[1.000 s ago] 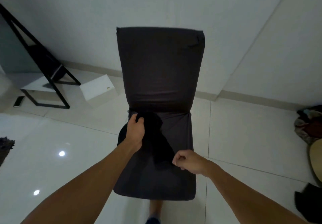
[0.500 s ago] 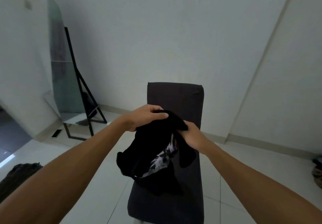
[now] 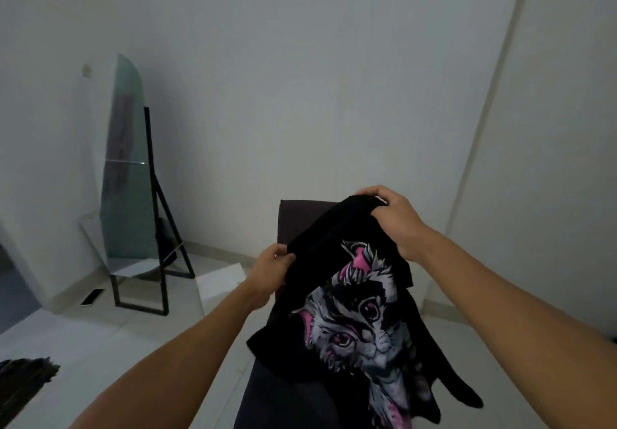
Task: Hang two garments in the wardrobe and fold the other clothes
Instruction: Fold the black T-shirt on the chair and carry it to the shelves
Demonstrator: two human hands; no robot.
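Note:
A black T-shirt (image 3: 337,331) with a grey and pink cat print hangs in front of me, held up by both hands. My left hand (image 3: 268,273) grips its upper edge at the lower left. Higher and to the right, my right hand (image 3: 392,218) holds a bunched fold of the same edge. The shirt's lower part drapes down over the seat of a dark grey chair (image 3: 300,220), whose backrest shows behind the shirt.
A standing mirror on a black frame (image 3: 133,188) leans by the left wall, with a white box (image 3: 220,278) on the floor beside it. A dark heap (image 3: 23,378) lies at the lower left on the white tiled floor.
Both hands have lifted the black shirt off the chair seat and pulled it apart, the right hand rising higher. The cat print now shows. The view has tilted up.

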